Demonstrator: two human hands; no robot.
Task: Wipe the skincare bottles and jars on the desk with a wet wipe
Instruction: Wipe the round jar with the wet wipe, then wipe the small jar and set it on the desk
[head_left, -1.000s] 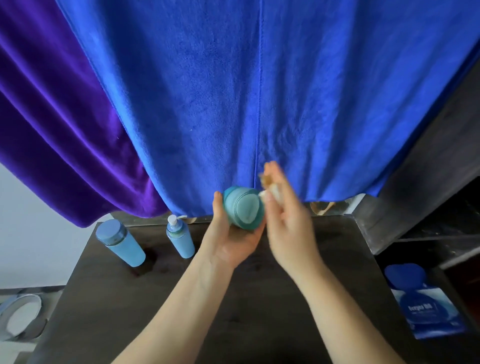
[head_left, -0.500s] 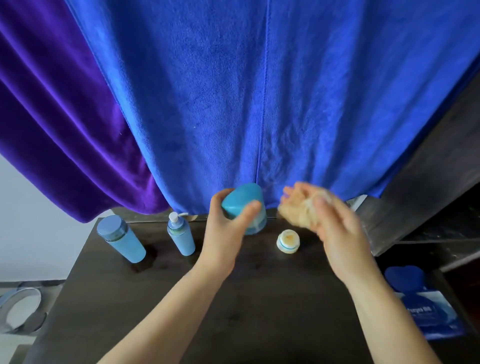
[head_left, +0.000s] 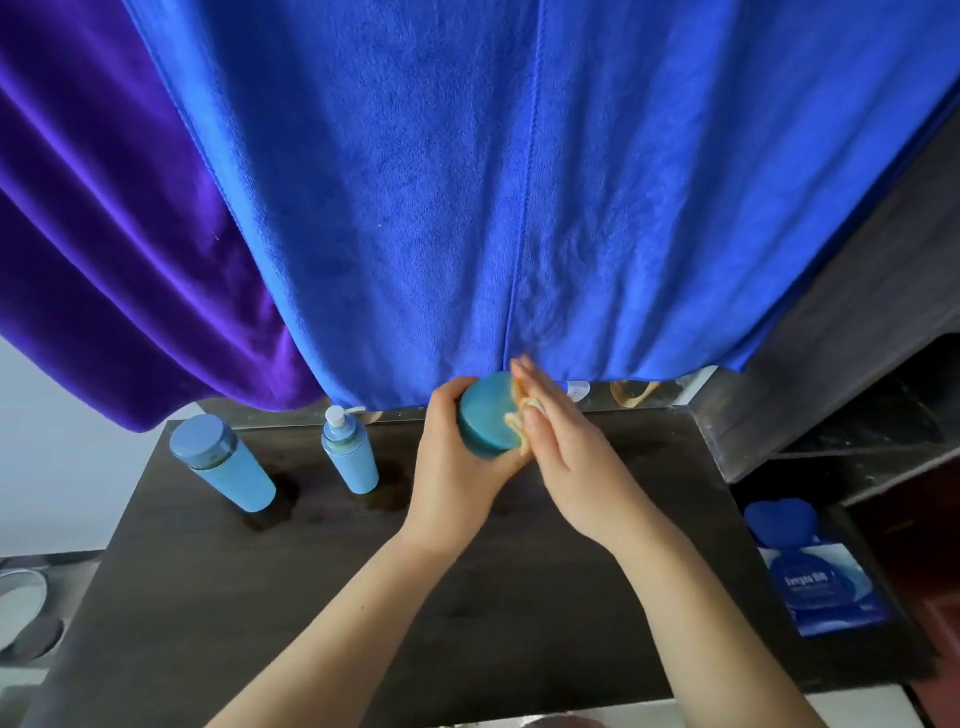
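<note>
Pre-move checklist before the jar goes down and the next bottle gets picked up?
1. Teal jar gripped by left hand: ok.
2. Wet wipe pressed on jar under right hand: ok.
3. Jar wiped all round: cannot tell, far side hidden.
4. Bare desk to set it down: ok.
5. Pump bottle and capped bottle upright, apart: ok.
6. Small jar's position: cannot tell, not visible.

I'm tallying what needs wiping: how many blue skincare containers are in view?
3. A capped bottle stands at the desk's left, a pump bottle stands beside it, and a teal jar is held in the left hand. The hands may hide others.
</note>
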